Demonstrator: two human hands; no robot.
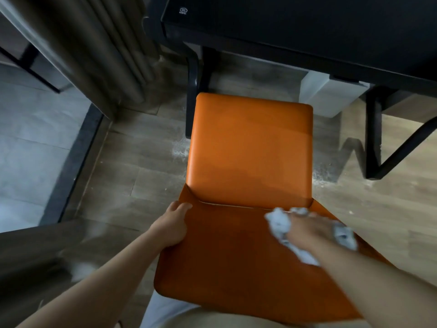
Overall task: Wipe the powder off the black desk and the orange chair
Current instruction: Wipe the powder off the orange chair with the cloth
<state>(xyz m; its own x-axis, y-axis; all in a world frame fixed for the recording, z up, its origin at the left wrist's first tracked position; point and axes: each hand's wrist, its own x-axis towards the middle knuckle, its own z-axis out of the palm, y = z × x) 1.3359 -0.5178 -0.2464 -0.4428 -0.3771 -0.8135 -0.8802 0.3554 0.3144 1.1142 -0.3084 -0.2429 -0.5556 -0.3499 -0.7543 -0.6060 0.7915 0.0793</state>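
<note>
The orange chair (248,147) stands below me, its seat toward the black desk (307,24) at the top. Its backrest leans toward me at the bottom of the view. My left hand (171,227) grips the backrest's left edge, thumb on the front face. My right hand (307,230) presses a crumpled white tissue (279,223) against the backrest near the seam with the seat, on the right side. The hand is blurred. Bits of the tissue stick out on both sides of the hand.
White powder lies on the wooden floor (132,162) left of the seat (179,150) and right of it (324,176). A white bin (328,95) sits under the desk between its black legs (373,138). A curtain (113,50) hangs at the left.
</note>
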